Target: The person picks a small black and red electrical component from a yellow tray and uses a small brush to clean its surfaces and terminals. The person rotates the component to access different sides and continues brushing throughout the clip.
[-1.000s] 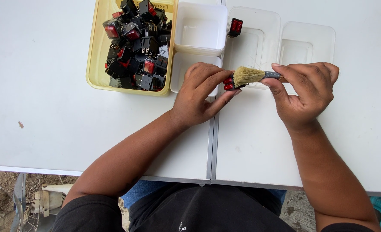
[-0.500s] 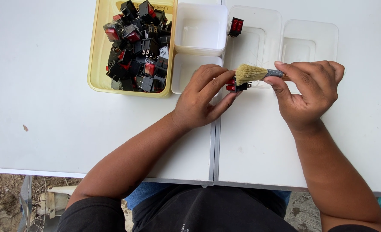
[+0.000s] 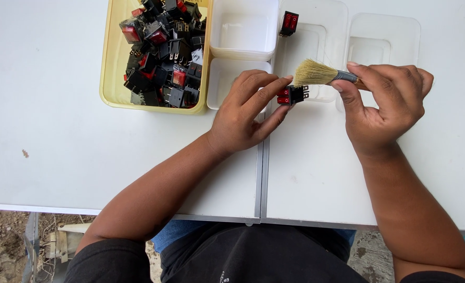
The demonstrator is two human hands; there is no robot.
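- Yellow bin [image 3: 112, 78], far left on the white table [image 3: 59, 147]: piled with black and red switches [image 3: 161, 52].
- Two small white tubs [image 3: 243, 26] just right of it.
- Left hand [image 3: 243, 112]: fingertips pinched on one switch [image 3: 291, 95], held just above the table.
- Brush [image 3: 321, 74]: bristles just above that switch.
- Right hand [image 3: 384, 105]: closed around the brush handle.
- Clear trays [image 3: 384, 39] behind; a lone switch [image 3: 288, 23] lies in one.

Makeshift outdoor workbench — white folding table [image 3: 85, 157] over bare dirt ground [image 3: 2, 236].
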